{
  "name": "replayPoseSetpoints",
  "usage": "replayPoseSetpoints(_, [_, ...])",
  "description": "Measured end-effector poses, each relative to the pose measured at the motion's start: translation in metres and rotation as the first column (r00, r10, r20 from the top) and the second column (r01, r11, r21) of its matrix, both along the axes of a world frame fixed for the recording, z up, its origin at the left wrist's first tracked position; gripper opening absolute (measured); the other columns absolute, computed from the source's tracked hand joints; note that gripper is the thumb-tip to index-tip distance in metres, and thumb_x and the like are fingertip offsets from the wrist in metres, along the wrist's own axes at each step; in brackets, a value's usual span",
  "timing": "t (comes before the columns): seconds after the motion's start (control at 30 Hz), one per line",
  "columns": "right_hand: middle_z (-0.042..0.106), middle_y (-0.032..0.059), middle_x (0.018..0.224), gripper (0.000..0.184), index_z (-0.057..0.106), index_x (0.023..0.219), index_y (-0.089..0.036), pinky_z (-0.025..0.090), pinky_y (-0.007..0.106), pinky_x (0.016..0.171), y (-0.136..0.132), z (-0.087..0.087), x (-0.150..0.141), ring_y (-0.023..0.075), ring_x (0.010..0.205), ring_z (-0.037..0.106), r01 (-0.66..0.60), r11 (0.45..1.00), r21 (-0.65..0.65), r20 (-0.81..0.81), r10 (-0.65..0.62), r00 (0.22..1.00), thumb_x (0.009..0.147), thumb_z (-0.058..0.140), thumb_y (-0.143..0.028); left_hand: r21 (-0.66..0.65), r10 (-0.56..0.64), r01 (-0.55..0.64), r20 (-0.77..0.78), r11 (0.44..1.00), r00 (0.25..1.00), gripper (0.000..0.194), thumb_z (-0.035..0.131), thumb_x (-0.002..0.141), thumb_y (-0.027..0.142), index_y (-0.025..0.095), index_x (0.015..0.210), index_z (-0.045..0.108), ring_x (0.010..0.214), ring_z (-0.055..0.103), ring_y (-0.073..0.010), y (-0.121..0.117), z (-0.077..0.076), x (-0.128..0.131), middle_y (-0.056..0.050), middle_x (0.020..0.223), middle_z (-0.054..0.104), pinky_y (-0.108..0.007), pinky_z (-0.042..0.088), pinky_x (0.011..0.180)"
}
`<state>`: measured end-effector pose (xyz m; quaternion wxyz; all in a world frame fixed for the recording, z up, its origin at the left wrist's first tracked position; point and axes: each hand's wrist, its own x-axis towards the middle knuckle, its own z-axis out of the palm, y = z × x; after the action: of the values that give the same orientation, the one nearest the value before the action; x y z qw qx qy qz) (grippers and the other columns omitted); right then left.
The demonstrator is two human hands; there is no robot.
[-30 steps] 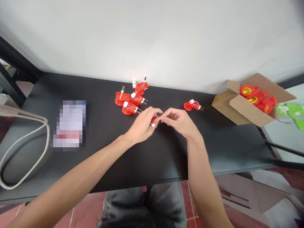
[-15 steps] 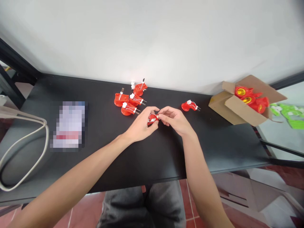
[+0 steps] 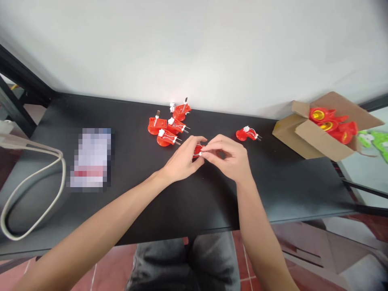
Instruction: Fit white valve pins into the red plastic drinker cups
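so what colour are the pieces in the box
The pieces are red with yellow centres, head view.

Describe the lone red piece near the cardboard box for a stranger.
On the black tabletop, find the open cardboard box of red parts at the right end. Left of it lies a small red plastic piece with white wire and metal pins, apart from the cluster of similar pieces.

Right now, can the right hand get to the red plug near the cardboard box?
Probably yes: only black tabletop lies between the right hand and that red plug, though it's pinching a small red piece and may need to let go first.
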<state>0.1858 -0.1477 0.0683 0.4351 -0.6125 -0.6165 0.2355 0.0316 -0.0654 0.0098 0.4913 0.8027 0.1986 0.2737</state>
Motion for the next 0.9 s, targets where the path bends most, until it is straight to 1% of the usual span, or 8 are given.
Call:
replayPoseSetpoints(0.1, [0.069, 0.0046, 0.085, 0.013, 0.076, 0.082, -0.027, 0.050, 0.037, 0.066, 0.001, 0.001, 0.004, 0.0195, 0.073, 0.060, -0.018, 0.999, -0.029, -0.024, 0.017, 1.000, 0.089, 0.071, -0.037, 0.016, 0.010, -0.010, -0.001, 1.000, 1.000, 0.032, 0.053, 0.093, 0.021, 0.019, 0.124, 0.048, 0.109, 0.062, -0.0224, 0.000, 0.000, 0.000, -0.011, 0.122, 0.061, -0.038, 0.054, 0.092])
replayPoseSetpoints(0.23, [0.070, 0.0034, 0.082, 0.015, 0.076, 0.085, -0.025, 0.051, 0.034, 0.059, -0.001, 0.001, 0.017, 0.0158, 0.063, 0.058, 0.004, 0.984, -0.176, -0.131, -0.027, 0.991, 0.087, 0.074, -0.040, 0.011, 0.017, -0.017, 0.011, 1.000, 1.000, 0.035, 0.053, 0.094, 0.025, 0.019, 0.128, 0.046, 0.111, 0.062, -0.0229, 0.000, 0.002, 0.001, -0.011, 0.122, 0.060, -0.038, 0.054, 0.092])
replayPoseSetpoints(0.37, [0.069, 0.0027, 0.080, 0.015, 0.076, 0.087, -0.023, 0.050, 0.031, 0.054, -0.003, 0.002, 0.023, 0.0126, 0.058, 0.056, 0.009, 0.969, -0.246, -0.201, -0.060, 0.978, 0.086, 0.076, -0.038, -0.026, 0.019, -0.019, -0.007, 0.999, 1.000, 0.040, 0.055, 0.092, 0.030, 0.018, 0.129, 0.046, 0.114, 0.060, -0.0248, -0.001, 0.006, 0.000, -0.012, 0.126, 0.058, -0.040, 0.054, 0.095])
replayPoseSetpoints(0.5, [0.069, 0.0027, 0.084, 0.011, 0.077, 0.090, -0.024, 0.050, 0.029, 0.055, -0.003, 0.001, 0.025, 0.0122, 0.062, 0.057, -0.042, 0.972, -0.232, -0.233, -0.014, 0.972, 0.087, 0.075, -0.034, -0.056, 0.006, -0.007, -0.014, 0.998, 1.000, 0.039, 0.050, 0.094, 0.033, 0.018, 0.130, 0.046, 0.111, 0.060, -0.0246, 0.001, 0.007, -0.001, -0.013, 0.125, 0.057, -0.041, 0.053, 0.094])
replayPoseSetpoints(0.6, [0.069, 0.0032, 0.091, 0.008, 0.078, 0.092, -0.024, 0.050, 0.028, 0.055, -0.002, -0.001, 0.027, 0.0123, 0.067, 0.058, -0.057, 0.982, -0.180, -0.240, 0.012, 0.971, 0.087, 0.075, -0.030, -0.072, -0.001, 0.002, 0.005, 0.997, 1.000, 0.035, 0.041, 0.099, 0.033, 0.019, 0.130, 0.047, 0.108, 0.059, -0.0226, 0.002, 0.005, -0.002, -0.011, 0.122, 0.057, -0.041, 0.051, 0.095])
replayPoseSetpoints(0.7, [0.069, 0.0028, 0.095, 0.008, 0.079, 0.093, -0.025, 0.050, 0.026, 0.055, -0.002, -0.003, 0.028, 0.0113, 0.068, 0.059, -0.060, 0.991, -0.122, -0.238, 0.029, 0.971, 0.087, 0.075, -0.025, -0.082, -0.005, 0.006, 0.003, 0.997, 1.000, 0.034, 0.037, 0.101, 0.035, 0.019, 0.130, 0.047, 0.108, 0.058, -0.0226, 0.002, 0.004, -0.002, -0.011, 0.122, 0.057, -0.042, 0.050, 0.097])
replayPoseSetpoints(0.8, [0.069, 0.0027, 0.092, 0.006, 0.079, 0.091, -0.025, 0.051, 0.027, 0.055, -0.003, -0.002, 0.026, 0.0116, 0.067, 0.059, -0.030, 0.995, -0.096, -0.205, 0.010, 0.979, 0.086, 0.076, -0.026, -0.077, -0.005, 0.005, 0.002, 0.997, 1.000, 0.034, 0.038, 0.102, 0.037, 0.020, 0.130, 0.047, 0.109, 0.058, -0.0232, 0.002, 0.004, -0.001, -0.012, 0.123, 0.057, -0.042, 0.050, 0.097])
replayPoseSetpoints(0.9, [0.070, 0.0024, 0.087, 0.008, 0.078, 0.090, -0.024, 0.052, 0.028, 0.054, -0.003, -0.001, 0.025, 0.0123, 0.065, 0.060, 0.035, 0.991, -0.128, -0.171, -0.057, 0.984, 0.084, 0.078, -0.030, -0.062, -0.005, 0.006, 0.010, 0.998, 1.000, 0.035, 0.038, 0.103, 0.038, 0.018, 0.130, 0.047, 0.109, 0.058, -0.0232, 0.001, 0.004, -0.001, -0.012, 0.122, 0.056, -0.042, 0.050, 0.098])
